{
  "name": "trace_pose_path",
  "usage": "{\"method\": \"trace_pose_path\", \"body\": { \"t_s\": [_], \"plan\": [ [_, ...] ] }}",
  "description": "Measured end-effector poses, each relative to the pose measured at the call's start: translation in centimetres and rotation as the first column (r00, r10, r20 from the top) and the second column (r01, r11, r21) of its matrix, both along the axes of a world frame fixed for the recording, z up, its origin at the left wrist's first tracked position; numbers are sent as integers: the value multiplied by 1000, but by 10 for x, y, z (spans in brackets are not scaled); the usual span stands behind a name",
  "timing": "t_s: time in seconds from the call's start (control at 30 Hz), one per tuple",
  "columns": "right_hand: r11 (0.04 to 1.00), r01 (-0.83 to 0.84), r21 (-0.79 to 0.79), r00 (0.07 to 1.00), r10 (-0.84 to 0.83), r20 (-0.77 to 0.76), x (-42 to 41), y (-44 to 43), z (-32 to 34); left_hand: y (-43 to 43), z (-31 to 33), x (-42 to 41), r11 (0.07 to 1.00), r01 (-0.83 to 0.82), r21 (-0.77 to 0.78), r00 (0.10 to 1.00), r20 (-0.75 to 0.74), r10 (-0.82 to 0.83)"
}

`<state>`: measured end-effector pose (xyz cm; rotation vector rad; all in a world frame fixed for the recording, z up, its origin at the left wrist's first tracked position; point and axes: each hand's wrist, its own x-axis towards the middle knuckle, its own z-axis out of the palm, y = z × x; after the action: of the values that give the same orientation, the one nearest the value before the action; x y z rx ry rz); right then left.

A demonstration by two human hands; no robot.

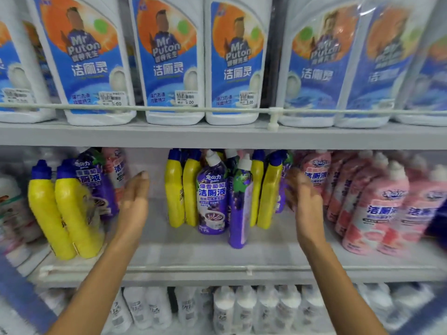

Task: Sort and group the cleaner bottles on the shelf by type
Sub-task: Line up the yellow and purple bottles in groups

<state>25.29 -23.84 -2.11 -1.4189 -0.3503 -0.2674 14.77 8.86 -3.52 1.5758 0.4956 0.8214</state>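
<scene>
Both forearms reach up from the lower edge toward the middle shelf [193, 257]. In this head view the left hand [134, 199] stands with fingers straight and together, palm turned to the right, holding nothing; it hovers in the bare gap between a left group and a central cluster of bottles. The right hand [306, 201] is blurred, its fingers stretched out and gripping nothing, just beside the right end of the central cluster; whether it touches a bottle cannot be told. To the left, two yellow bottles [70, 213] with blue caps lean at the shelf front, with a purple one and a pink one behind them. The central cluster mixes more yellow ones with purple bottles [212, 197], one of which stands forward of the rest, turned edge-on. Pink bottles [377, 209] with white caps fill the right part of the shelf in rows. On the shelf above, large white bottles [167, 59] with blue and orange labels stand upright behind a thin rail [145, 108]. Below, small pale bottles [242, 308] stand blurred in a row.
</scene>
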Motion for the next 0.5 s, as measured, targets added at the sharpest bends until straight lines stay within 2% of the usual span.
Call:
{"method": "trace_pose_path", "body": {
  "t_s": [0.1,0.23,0.3,0.4,0.5],
  "plan": [
    [985,119,-121,993,-120,6,33,11,0,-6,10,43,999,46,29,999,-13,-45],
    [928,234,-288,971,-212,107,68,37,-8,-11,0,67,985,110,130,990,-98,-97],
    [902,260,-343,964,-221,150,74,44,-18,-10,-13,68,985,65,157,994,-102,-49],
    [905,270,-329,958,-216,190,75,43,-30,-7,-20,67,978,77,194,995,-82,-62],
    [882,249,-401,966,-194,173,77,37,-27,-4,-23,62,975,72,211,996,-69,-59]
  ]
}}
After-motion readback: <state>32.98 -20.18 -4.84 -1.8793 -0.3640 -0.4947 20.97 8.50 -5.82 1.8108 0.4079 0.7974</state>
